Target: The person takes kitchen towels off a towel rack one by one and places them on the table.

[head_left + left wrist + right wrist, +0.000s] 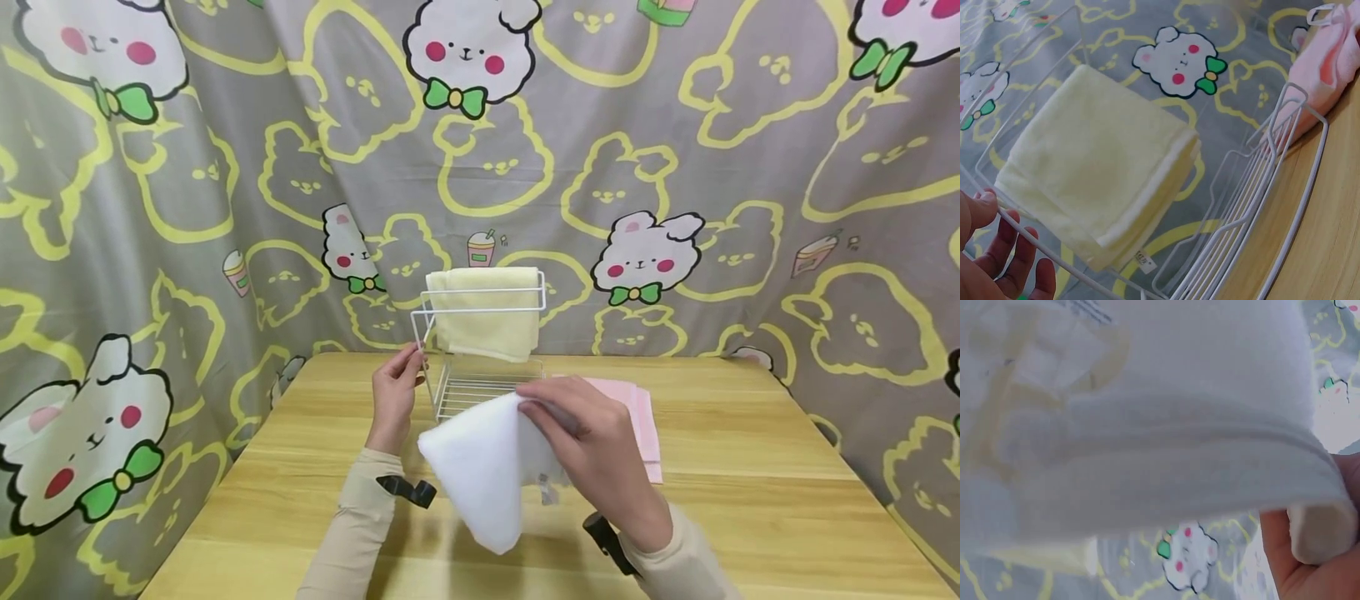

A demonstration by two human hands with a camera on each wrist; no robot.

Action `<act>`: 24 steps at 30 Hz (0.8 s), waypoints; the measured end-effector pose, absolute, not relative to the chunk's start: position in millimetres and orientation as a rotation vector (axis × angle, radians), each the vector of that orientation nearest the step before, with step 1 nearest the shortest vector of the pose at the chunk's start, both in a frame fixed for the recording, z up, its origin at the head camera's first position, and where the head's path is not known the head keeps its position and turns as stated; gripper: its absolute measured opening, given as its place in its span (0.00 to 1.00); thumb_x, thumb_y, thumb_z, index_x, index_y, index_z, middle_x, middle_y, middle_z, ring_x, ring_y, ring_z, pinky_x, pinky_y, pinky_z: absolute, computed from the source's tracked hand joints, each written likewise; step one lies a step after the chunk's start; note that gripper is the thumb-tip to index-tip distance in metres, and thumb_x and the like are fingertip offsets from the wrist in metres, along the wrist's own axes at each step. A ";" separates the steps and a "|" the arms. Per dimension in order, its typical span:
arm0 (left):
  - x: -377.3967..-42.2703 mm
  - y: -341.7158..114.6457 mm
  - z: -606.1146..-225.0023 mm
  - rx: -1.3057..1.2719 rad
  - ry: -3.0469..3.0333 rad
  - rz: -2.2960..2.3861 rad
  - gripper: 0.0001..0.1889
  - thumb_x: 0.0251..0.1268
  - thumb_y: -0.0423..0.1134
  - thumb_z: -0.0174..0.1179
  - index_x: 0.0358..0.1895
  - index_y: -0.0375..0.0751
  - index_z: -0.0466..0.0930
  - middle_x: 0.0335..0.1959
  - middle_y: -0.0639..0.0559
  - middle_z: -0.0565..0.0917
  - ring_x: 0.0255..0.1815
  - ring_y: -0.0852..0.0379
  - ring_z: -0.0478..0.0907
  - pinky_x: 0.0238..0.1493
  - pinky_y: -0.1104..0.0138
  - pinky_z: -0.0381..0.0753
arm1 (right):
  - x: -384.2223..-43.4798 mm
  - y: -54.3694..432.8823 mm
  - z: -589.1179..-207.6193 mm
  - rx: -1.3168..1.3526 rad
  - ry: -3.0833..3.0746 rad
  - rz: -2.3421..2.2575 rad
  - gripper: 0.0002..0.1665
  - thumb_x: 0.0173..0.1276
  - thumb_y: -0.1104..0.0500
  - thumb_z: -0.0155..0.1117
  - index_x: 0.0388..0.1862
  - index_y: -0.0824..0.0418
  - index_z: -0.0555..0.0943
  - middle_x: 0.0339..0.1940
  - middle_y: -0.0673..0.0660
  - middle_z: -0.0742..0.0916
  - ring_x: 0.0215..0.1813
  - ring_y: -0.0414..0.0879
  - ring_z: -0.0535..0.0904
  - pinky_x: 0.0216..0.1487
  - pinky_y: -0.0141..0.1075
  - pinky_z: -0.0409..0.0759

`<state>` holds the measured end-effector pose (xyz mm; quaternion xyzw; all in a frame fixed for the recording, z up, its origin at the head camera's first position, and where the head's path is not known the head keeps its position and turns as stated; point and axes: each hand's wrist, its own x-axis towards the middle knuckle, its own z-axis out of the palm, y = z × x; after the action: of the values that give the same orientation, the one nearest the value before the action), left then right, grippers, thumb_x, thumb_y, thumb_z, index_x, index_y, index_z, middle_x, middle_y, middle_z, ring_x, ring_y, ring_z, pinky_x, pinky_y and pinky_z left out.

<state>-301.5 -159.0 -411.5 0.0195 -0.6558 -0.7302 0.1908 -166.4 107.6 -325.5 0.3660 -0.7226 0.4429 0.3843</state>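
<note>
A white wire rack (pixel 457 402) stands on the table, with a folded pale yellow towel (pixel 487 333) draped over its upper rail. My left hand (pixel 393 398) grips the rack's left side wire; in the left wrist view, thumb and fingers (pixel 1019 262) bend round that wire. In front of the rack, my right hand (pixel 596 446) pinches a white towel (pixel 480 467) by its top edge, and the cloth hangs down in a fold. A printed pattern (pixel 1041 381) shows on the white towel in the right wrist view. The towel hides part of the rack's base.
A pink towel (pixel 641 417) lies on the wooden table (pixel 750 483) to the right of the rack, partly behind my right hand. Behind the table hangs a grey curtain (pixel 570 167) with cartoon rabbits. Each wrist wears a black strap (pixel 408 490).
</note>
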 end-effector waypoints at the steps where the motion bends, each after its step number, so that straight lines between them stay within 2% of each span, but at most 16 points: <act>1: -301.2 -159.4 -411.6 0.052 -1.850 -2.048 0.17 0.76 0.37 0.60 0.62 0.33 0.82 0.36 0.61 0.87 0.40 0.62 0.80 0.45 0.67 0.83 | -166.2 106.6 -328.6 0.937 -1.862 1.145 0.17 0.60 0.71 0.75 0.47 0.58 0.90 0.43 0.52 0.91 0.47 0.44 0.87 0.55 0.25 0.80; 3: -300.6 -160.2 -412.0 0.054 -1.859 -2.044 0.17 0.77 0.37 0.60 0.62 0.34 0.82 0.35 0.64 0.86 0.41 0.62 0.80 0.46 0.65 0.84 | -165.1 104.1 -334.9 0.940 -1.902 1.182 0.16 0.62 0.70 0.74 0.47 0.57 0.90 0.43 0.51 0.91 0.48 0.44 0.87 0.55 0.25 0.80; 8: -301.4 -161.0 -413.0 0.068 -1.859 -2.047 0.16 0.76 0.38 0.61 0.61 0.37 0.84 0.37 0.62 0.87 0.40 0.63 0.80 0.48 0.62 0.84 | -162.6 94.9 -349.2 0.951 -1.978 1.253 0.13 0.66 0.68 0.73 0.47 0.56 0.89 0.44 0.50 0.91 0.49 0.44 0.88 0.55 0.25 0.81; 13: -303.4 -160.5 -412.8 0.078 -1.850 -2.050 0.16 0.75 0.38 0.62 0.60 0.37 0.84 0.36 0.60 0.87 0.38 0.64 0.81 0.48 0.62 0.84 | -167.1 87.2 -361.1 0.928 -2.063 1.365 0.10 0.68 0.63 0.72 0.47 0.54 0.90 0.45 0.47 0.91 0.50 0.43 0.88 0.55 0.29 0.82; 18: -302.9 -160.9 -411.3 0.086 -1.852 -2.048 0.16 0.76 0.38 0.61 0.60 0.37 0.84 0.41 0.52 0.88 0.39 0.64 0.81 0.49 0.63 0.83 | -186.0 84.6 -377.0 0.826 -2.197 1.512 0.08 0.70 0.59 0.71 0.46 0.51 0.90 0.46 0.45 0.92 0.51 0.41 0.87 0.55 0.35 0.84; 24: -301.9 -162.8 -410.6 0.087 -1.883 -2.042 0.16 0.77 0.39 0.60 0.62 0.38 0.83 0.37 0.63 0.86 0.41 0.64 0.81 0.52 0.60 0.82 | -212.5 82.3 -401.5 0.716 -2.298 1.588 0.09 0.70 0.59 0.71 0.47 0.55 0.90 0.46 0.50 0.92 0.54 0.45 0.87 0.61 0.41 0.82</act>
<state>-301.9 -162.8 -410.6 0.0309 -0.6665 -0.7227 0.1802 -212.5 82.3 -401.5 0.2463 -0.7903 0.5461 0.1288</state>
